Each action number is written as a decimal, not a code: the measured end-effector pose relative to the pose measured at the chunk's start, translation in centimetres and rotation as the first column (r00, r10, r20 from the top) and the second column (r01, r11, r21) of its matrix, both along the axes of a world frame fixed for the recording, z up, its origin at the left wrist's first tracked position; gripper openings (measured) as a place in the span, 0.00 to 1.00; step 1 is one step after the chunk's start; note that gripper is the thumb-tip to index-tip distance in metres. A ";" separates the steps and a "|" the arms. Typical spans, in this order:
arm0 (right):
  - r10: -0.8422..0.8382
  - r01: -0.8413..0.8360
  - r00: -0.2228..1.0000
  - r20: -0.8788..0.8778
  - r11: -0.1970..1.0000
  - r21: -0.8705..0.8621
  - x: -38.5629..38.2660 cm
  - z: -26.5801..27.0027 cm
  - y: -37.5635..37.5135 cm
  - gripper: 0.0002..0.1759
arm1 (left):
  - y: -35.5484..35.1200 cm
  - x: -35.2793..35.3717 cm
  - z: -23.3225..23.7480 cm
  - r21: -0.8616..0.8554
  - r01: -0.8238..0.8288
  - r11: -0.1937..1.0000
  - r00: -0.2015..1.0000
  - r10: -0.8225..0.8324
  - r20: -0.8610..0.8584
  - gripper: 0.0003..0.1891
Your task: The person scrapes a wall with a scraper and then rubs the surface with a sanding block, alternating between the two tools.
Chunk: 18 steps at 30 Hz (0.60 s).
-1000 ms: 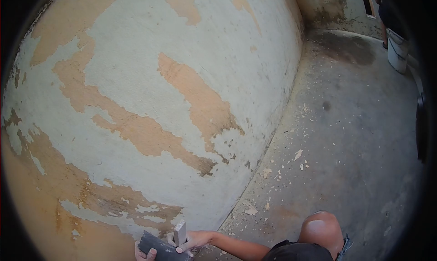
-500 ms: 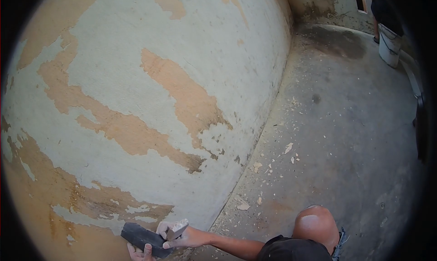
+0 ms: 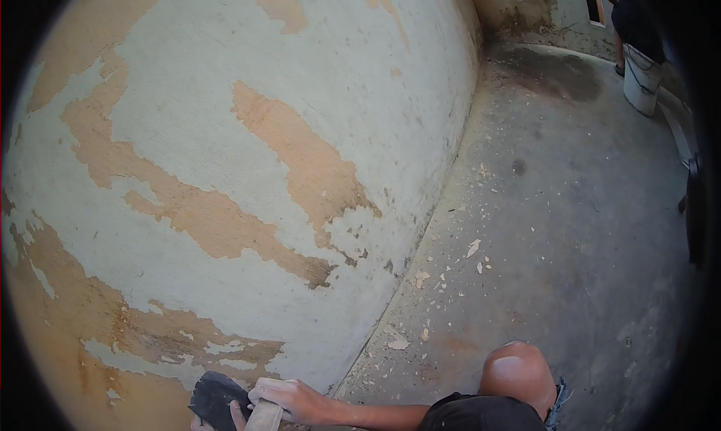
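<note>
At the bottom left, close to the wall, my left hand (image 3: pixel 238 416) grips a black sheet (image 3: pixel 218 398) that looks like sandpaper, its edge slightly ragged. Most of that hand is cut off by the lower edge of the view; a few fingers show. My right hand (image 3: pixel 291 399) is closed on a pale, dusty flat block (image 3: pixel 264 416), which points down out of view. The fingers of the right hand lie right beside the black sheet. Both hands are in front of the wall (image 3: pixel 188 149), whose pale paint has peeled in orange-brown patches.
Paint flakes (image 3: pixel 398 339) litter the concrete floor (image 3: pixel 571 228) along the wall's foot. My bent knee (image 3: pixel 520 378) is at the bottom. Far right, a person (image 3: pixel 637 25) stands by a white bucket (image 3: pixel 641 81). A dark object (image 3: pixel 695 213) is at the right edge.
The right hand has shifted left, closer to the black sheet, and the pale block has turned from pointing up and right to pointing down. The black sheet is tilted differently.
</note>
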State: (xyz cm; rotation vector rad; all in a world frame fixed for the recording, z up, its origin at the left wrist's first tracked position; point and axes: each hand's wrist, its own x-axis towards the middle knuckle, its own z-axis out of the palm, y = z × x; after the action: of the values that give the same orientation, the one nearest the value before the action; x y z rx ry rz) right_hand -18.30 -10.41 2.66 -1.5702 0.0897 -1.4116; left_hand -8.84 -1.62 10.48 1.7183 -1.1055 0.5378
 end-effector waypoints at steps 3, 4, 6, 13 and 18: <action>0.048 -0.050 0.997 0.061 0.998 0.047 0.7 -0.5 0.0 0.21 | 0.0 -0.9 -0.6 -0.108 0.047 0.993 0.994 -0.037 0.099 0.35; 0.086 -0.094 0.991 0.101 0.993 0.073 0.9 -0.7 -0.1 0.21 | 0.0 -0.7 -1.1 -0.182 0.124 0.976 0.988 -0.105 0.109 0.34; 0.037 -0.047 0.989 0.141 0.997 0.068 1.2 -0.7 -0.4 0.17 | 0.3 0.3 -0.9 -0.191 0.158 0.969 0.987 -0.149 0.058 0.33; 0.030 -0.032 0.995 0.091 0.999 0.024 0.1 2.1 3.0 0.12 | 1.0 1.5 -0.6 -0.088 -0.113 0.990 0.983 0.124 0.133 0.29; 0.155 -0.185 0.964 0.218 0.975 0.125 1.3 0.1 1.7 0.18 | 1.4 4.8 -1.7 0.128 -0.280 0.951 0.699 0.110 0.707 0.33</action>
State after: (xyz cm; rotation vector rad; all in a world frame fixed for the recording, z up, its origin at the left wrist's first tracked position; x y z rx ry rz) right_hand -16.99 -8.69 2.71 -1.2738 -0.0659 -1.3919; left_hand -4.01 -0.22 8.74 1.8961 -1.5572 1.3244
